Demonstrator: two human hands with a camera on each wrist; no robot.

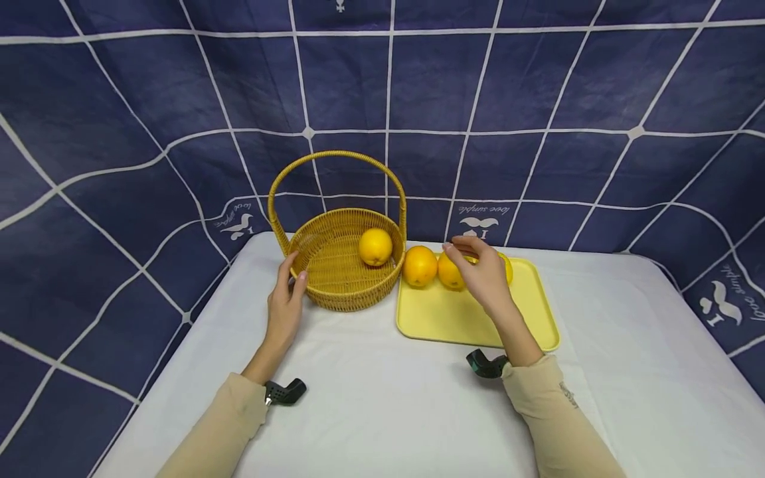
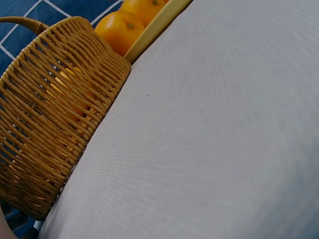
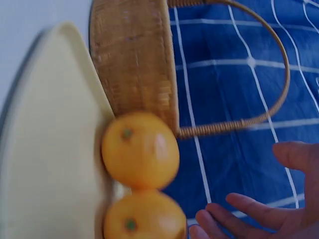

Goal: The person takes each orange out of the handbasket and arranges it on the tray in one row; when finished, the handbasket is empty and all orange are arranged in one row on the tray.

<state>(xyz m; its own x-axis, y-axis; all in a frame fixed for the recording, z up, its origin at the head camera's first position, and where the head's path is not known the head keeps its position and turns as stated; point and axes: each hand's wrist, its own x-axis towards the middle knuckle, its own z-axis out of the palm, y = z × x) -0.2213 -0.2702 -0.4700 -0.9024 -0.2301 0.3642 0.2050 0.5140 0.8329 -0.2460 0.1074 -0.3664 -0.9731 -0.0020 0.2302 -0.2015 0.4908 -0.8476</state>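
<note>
1. Right hand (image 1: 483,272) hangs over the far part of the yellow tray (image 1: 454,322). On my feed its thumb and fingers stand apart, and I see nothing held between them.
2. Nearest those fingertips I make out the second orange (image 1: 449,273), on the tray just to the left of the palm and partly covered by the hand in the head view. Whether finger meets peel, I cannot tell.
3. Left of that one, close beside it, sits the end orange (image 1: 420,265), next to the basket (image 1: 352,301). More fruit (image 1: 509,269) shows past the hand's right edge; how many pieces are hidden there I can't count from here.
4. The fruit is round, so I read no long axis in it. The tray's long axis runs left to right, with the row along its far edge.
5. The relation I judge to matter most: the basket lies leftward of the right hand, with the end orange between it and the second orange. For the tray fruit, the right hand is clearly nearer.
6. Left hand (image 1: 284,302) is at the basket's left rim; gripping or merely resting, I cannot tell.
7. One lone orange (image 1: 375,247) sits inside the basket, toward its right wall.
</note>
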